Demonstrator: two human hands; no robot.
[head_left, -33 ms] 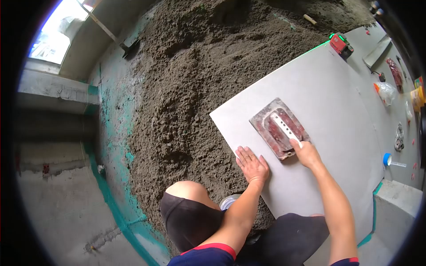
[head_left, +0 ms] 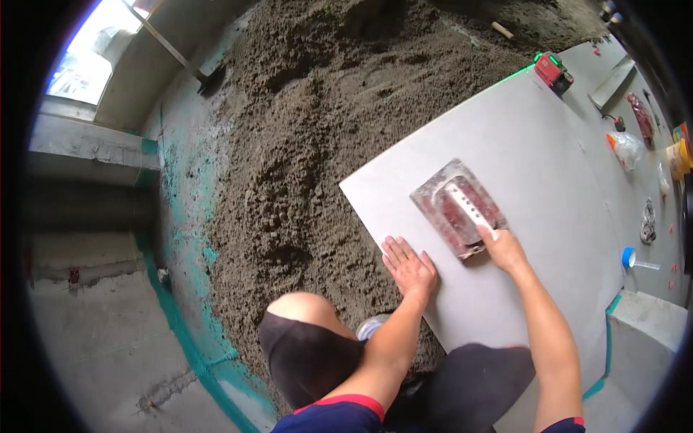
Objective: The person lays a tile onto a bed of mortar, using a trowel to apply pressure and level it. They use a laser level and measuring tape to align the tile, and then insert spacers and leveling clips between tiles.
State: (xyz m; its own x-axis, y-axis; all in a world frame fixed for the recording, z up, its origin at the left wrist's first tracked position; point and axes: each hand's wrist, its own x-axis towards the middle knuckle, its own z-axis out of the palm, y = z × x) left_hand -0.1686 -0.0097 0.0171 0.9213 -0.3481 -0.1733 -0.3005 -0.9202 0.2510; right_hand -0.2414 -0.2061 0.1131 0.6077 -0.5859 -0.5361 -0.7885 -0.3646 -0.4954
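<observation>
My left hand point(head_left: 411, 267) lies flat with spread fingers on a large light grey tile point(head_left: 548, 289), close to its left edge. In my right hand point(head_left: 502, 247) is the near end of a hand float point(head_left: 449, 216), a mortar-smeared rectangular plate with a reddish middle and a white, holed handle. The float is over the middle of the tile, its plate parallel to the surface; whether it touches or hovers just above I cannot tell.
Loose grey-brown mortar point(head_left: 289, 166) covers the floor left of and beyond the tile. A red laser level point(head_left: 553, 72) stands at the tile's far corner, casting a green line. A long-handled tool point(head_left: 206, 79) rests far left; blue tape point(head_left: 629, 257) and plastic bags point(head_left: 626, 151) lie right.
The float and my right hand have shifted slightly to the right over the tile. My left hand stays in place.
</observation>
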